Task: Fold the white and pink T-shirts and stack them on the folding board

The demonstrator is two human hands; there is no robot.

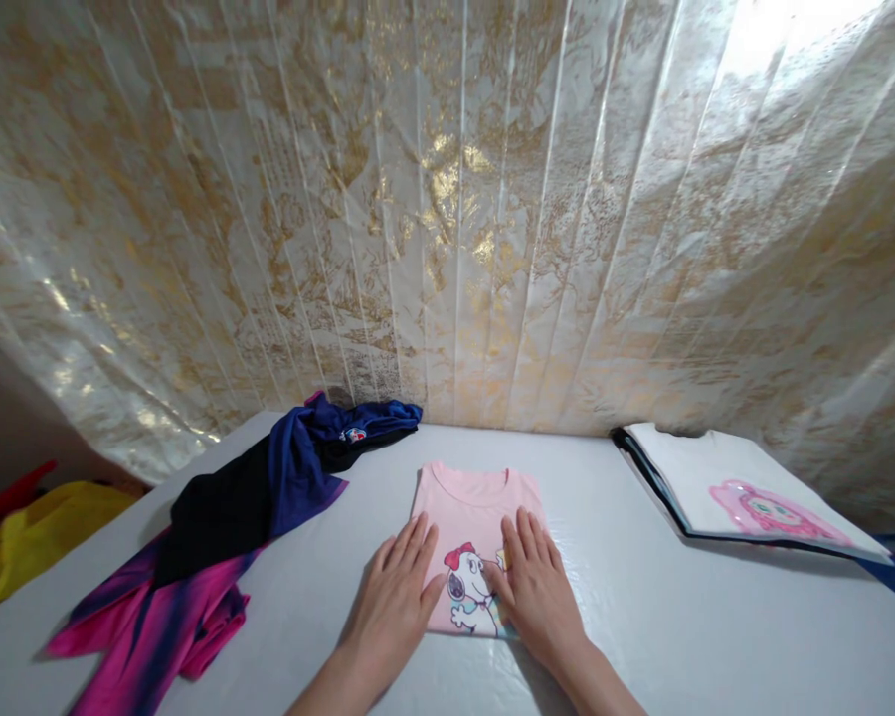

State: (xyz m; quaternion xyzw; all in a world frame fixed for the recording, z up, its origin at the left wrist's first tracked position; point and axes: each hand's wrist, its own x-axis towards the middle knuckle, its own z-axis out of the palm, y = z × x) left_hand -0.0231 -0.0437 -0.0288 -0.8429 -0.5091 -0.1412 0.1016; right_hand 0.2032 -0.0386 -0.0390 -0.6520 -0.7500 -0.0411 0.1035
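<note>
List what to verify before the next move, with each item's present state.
1. Folded pink T-shirt with cartoon-dog print lies flat: ok.
2. Left hand flat on its left side: ok.
3. Right hand flat on its right side: ok.
4. White-topped stack of folded garments apart from it: ok.
5. Loose black, navy and magenta garments folded: not ok, heaped.
6. Pink T-shirt's underside smooth: cannot tell, hidden.

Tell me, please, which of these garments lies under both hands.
It's the pink T-shirt with the cartoon dog print, beneath the left hand and the right hand; the white shirt at right and crumpled clothes at left lie untouched.
</note>
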